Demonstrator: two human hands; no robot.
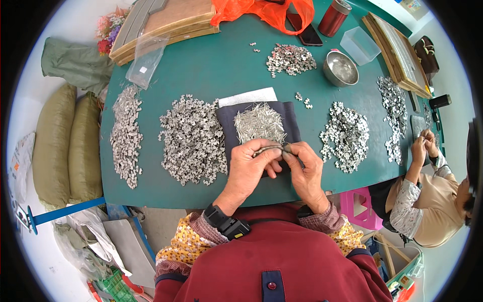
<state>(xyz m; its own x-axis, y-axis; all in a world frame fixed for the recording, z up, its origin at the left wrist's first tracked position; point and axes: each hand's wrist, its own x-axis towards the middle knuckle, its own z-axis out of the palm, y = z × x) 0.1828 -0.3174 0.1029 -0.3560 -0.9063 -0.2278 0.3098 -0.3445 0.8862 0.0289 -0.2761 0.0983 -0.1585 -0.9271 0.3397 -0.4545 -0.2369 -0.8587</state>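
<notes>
Close together over the near edge of a dark cloth (291, 118), my left hand (245, 168) and my right hand (306, 171) are both closed, fingertips almost meeting. Pinched between them is a thin, dark metal strip (269, 148), which lies along my left fingers; its exact kind is mostly hidden. Just beyond my fingers, a heap of thin silvery pins (259, 123) rests on the cloth. To the left lies a big pile of small grey metal link pieces (193, 138). A smaller pile of similar pieces (345, 136) is on the right.
On the green table (236, 60) are more link pieces (291, 59), a metal bowl (341, 68), a clear plastic box (360, 45), a red flask (334, 17) and a phone (309, 35). Wooden trays (171, 25) stand far left. A co-worker (427, 201) sits at the right edge.
</notes>
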